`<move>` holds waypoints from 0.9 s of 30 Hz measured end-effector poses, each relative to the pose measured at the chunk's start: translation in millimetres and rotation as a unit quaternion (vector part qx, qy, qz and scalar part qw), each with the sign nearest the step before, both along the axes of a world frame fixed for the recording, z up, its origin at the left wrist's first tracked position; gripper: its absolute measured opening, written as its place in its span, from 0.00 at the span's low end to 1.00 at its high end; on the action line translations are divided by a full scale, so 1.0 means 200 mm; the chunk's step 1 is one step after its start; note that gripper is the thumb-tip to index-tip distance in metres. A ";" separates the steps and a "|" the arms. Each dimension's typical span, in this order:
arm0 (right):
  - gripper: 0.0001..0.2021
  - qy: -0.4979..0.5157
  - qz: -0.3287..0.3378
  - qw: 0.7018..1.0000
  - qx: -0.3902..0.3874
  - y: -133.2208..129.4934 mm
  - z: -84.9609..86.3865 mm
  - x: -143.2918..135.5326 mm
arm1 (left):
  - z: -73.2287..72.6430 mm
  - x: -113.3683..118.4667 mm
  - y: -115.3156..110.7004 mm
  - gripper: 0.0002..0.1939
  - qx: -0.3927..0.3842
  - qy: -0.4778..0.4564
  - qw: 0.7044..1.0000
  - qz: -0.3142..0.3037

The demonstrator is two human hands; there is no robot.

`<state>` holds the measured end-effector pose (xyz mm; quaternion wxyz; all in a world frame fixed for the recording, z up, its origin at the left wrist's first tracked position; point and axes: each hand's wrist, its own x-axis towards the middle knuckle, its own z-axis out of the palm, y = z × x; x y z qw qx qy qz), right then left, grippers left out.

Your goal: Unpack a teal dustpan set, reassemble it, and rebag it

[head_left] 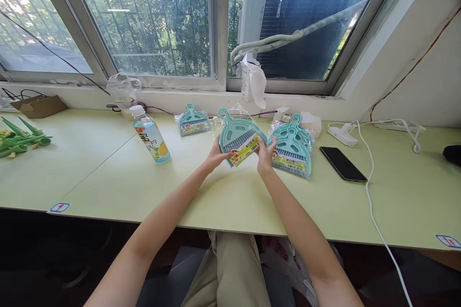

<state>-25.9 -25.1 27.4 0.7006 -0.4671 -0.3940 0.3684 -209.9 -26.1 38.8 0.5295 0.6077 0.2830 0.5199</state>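
Note:
Between my two hands is a teal mini dustpan and brush set [236, 135] with a yellow label, tilted above the table. My left hand [216, 154] grips its lower left edge, fingers partly hidden behind it. At its right edge, my right hand [265, 152] pinches the side near the label. Close beside my right hand lies a stack of similar dustpan sets [293, 151] in clear wrap. Another wrapped dustpan set [194, 121] lies farther back on the left.
A drink bottle [151, 135] stands on the left of the pale table [118, 187]. Green plastic pieces [21, 140] and a brown box [39, 105] are at far left. To the right lie a black phone [343, 164], a white power strip [342, 134] and a cable [370, 196] hanging over the edge.

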 end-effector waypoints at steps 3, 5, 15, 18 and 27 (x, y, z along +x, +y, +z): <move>0.43 0.035 0.027 0.999 0.022 -0.06 0.06 -0.06 | 0.02 -0.01 0.00 0.54 -0.008 -0.021 0.999 0.031; 0.45 0.041 0.064 0.996 0.052 -0.09 0.08 -0.11 | 0.03 -0.02 0.00 0.55 -0.005 -0.028 0.999 0.045; 0.53 0.065 0.061 0.994 0.065 -0.10 0.03 -0.16 | 0.05 0.01 -0.04 0.52 -0.046 -0.004 0.998 0.045; 0.51 0.062 0.033 0.996 0.059 -0.09 0.03 -0.15 | 0.02 0.06 -0.07 0.48 -0.101 0.017 0.994 0.036; 0.42 0.058 -0.010 0.997 0.040 -0.07 -0.01 -0.15 | -0.02 0.11 -0.07 0.42 -0.122 -0.053 0.991 0.004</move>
